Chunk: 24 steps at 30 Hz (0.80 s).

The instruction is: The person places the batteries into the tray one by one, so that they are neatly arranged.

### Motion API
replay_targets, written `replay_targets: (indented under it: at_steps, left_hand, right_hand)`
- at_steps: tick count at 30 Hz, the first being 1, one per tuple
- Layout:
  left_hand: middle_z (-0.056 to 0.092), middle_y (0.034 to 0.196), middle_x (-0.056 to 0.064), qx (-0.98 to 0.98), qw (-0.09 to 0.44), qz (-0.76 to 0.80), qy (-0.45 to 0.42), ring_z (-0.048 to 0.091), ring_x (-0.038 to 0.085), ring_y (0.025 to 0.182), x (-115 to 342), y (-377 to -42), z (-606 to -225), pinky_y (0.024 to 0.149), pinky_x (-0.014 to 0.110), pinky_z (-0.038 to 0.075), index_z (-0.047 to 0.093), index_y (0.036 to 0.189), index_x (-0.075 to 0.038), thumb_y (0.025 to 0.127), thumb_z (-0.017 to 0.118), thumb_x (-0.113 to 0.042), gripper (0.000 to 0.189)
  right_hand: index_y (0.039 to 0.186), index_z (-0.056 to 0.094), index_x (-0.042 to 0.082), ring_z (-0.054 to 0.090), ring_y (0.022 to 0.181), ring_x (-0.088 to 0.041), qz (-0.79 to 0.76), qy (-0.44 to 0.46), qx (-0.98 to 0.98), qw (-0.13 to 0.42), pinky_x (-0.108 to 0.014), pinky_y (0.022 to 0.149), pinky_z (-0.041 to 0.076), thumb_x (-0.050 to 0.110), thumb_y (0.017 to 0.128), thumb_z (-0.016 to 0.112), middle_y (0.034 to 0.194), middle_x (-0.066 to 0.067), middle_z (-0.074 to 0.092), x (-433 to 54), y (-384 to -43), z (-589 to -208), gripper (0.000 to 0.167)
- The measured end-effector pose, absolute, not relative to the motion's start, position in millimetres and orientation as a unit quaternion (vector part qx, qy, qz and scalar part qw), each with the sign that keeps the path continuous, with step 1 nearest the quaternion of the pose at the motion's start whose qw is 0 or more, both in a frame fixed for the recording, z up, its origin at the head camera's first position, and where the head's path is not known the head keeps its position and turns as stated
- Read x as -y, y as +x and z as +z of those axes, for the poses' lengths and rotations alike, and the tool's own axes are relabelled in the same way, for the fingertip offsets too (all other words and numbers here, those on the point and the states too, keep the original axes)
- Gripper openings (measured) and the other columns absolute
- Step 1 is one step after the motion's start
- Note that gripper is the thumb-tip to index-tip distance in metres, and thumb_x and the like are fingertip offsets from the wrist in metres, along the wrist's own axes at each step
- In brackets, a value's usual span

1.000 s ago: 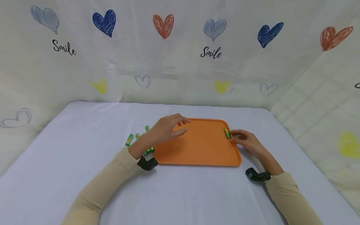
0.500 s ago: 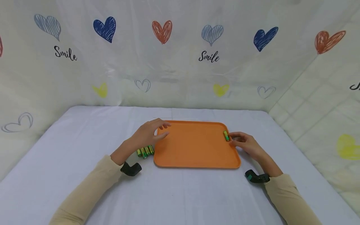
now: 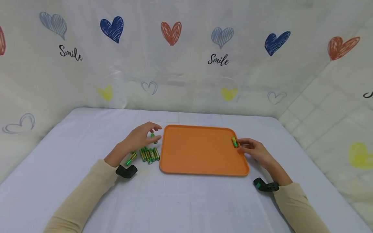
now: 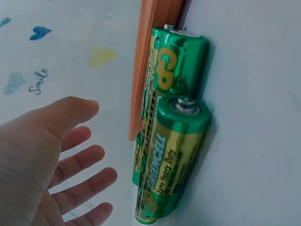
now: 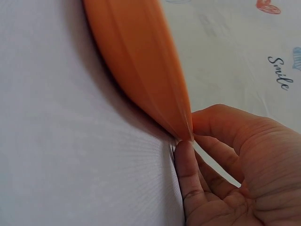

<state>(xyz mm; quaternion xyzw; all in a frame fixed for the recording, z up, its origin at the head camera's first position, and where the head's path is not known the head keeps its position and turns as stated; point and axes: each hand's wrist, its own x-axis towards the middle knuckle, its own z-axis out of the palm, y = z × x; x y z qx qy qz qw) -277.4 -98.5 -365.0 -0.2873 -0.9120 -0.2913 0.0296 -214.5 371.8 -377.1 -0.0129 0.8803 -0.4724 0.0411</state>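
Observation:
An orange tray [image 3: 201,152] lies on the white cloth, with one green-and-gold battery [image 3: 234,142] near its right rim. My right hand [image 3: 257,150] pinches that right rim between thumb and fingers; the right wrist view shows the tray edge [image 5: 141,61] running to the fingertips. My left hand [image 3: 137,137], fingers parted and holding nothing, hovers over the loose batteries left of the tray. A row of batteries [image 3: 151,154] lies near the tray's left edge. One battery [image 3: 130,159] slants beside them, and another [image 3: 154,138] is partly hidden behind the left hand.
White cloth [image 3: 186,204] covers the table. Behind it hangs a pale backdrop [image 3: 186,71] printed with hearts and "Smile". A dark camera strap sits on each wrist, the left [image 3: 126,171] and the right [image 3: 265,185].
My left hand has moved left, from above the tray to above the batteries, uncovering some of them. The right hand stays at the tray's rim. The head view has shifted slightly.

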Motion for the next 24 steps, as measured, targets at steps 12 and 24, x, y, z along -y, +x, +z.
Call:
replay_targets:
  at_steps: [12, 24]
  left_hand:
    - [0.059, 0.121, 0.012, 0.943, -0.004, -0.228, -0.241, 0.056, 0.029, 0.109, 110, -286, -374, 0.094, 0.050, 0.046, 0.056, 0.131, -0.010, 0.087, 0.071, -0.043, 0.057]
    - [0.061, 0.117, 0.012, 0.950, -0.021, -0.208, -0.234, 0.054, 0.029, 0.110, 112, -286, -371, 0.097, 0.055, 0.040, 0.061, 0.128, -0.006, 0.084, 0.074, -0.046, 0.060]
  right_hand:
    - [0.139, 0.049, -0.002, 0.053, 0.097, -0.007, -0.458, -0.005, -0.888, 0.051, -0.025, 0.079, 0.043, 0.023, 0.093, 0.067, 0.136, -0.023, 0.051, -371, -215, -377, 0.055]
    - [0.139, 0.049, -0.002, 0.053, 0.095, -0.002, -0.461, -0.008, -0.886, 0.049, -0.024, 0.078, 0.043, 0.023, 0.093, 0.068, 0.135, -0.022, 0.051, -371, -216, -378, 0.055]
